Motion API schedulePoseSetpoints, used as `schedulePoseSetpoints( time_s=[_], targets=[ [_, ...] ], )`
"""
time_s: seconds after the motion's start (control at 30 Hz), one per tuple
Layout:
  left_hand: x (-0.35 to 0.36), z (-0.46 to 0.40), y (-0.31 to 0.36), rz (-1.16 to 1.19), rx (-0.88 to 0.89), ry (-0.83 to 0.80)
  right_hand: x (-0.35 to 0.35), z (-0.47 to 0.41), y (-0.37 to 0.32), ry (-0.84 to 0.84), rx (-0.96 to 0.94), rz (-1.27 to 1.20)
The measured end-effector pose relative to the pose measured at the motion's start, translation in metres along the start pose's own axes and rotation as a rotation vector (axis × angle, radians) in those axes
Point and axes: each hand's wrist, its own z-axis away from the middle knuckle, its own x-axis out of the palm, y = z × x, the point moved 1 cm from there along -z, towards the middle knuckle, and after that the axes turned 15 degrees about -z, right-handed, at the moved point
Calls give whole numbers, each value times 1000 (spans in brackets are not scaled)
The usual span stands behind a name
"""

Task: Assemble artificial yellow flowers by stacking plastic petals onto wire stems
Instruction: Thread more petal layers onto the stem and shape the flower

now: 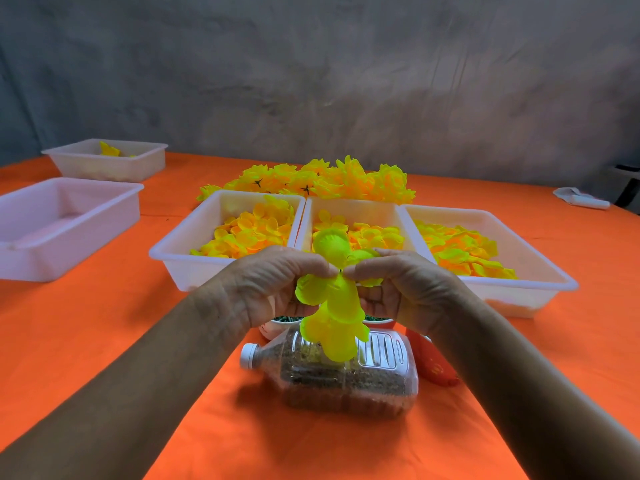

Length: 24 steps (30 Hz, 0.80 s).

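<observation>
Two bare forearms are seen closest, reaching in from the bottom corners over the orange counter (104, 323). Just past them, a clear plastic bottle (346, 372) is laid on its side, with a white cap at its left end and brown grainy stuff inside. A red packet (433, 362) is seen just to the right of the bottle.

Above the bottle, a yellow flower (332, 306) is held up between both hands. The left hand (270, 289) is closed on the flower's left side, and the right hand (405, 289) is closed on its right side. The fingers (322, 270) of both hands are pinched together at the middle of the flower, where a tiny dark tip of a stem (341, 270) is poking out. Yellow petals are hung down below the hands and spread above them.

Behind the hands, two small cups (277, 325) with dark green bits in them are partly hidden.

Farther back, three white trays (180, 261) are set side by side, touching, and each is filled with loose yellow petals (249, 230). Behind the trays, a pile of finished flowers (322, 181) is laid on the counter.

Well off to the left, two more white bins (69, 220) are placed, one behind the other. A few yellow pieces are seen in the far one. At the far right edge, a small white thing (581, 199) is laid down; what it is cannot be told.
</observation>
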Motion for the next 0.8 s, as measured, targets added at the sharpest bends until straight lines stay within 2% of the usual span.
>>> schedulePoseSetpoints(
  time_s=[0.27, 0.5, 0.67, 0.8],
  targets=[
    [-4, -3, -6, 11, 22, -31, -3, -2, 3, 25, 30, -6],
    [-12, -9, -15, -5, -3, -60, -6, 1, 3, 39, 9, 87],
    [-11, -6, -14, -22, -24, -18, -9, -1, 4, 39, -14, 112],
    [-3, -3, -5, -77, -53, 123, -10, 1, 6, 46, -10, 105]
  ],
)
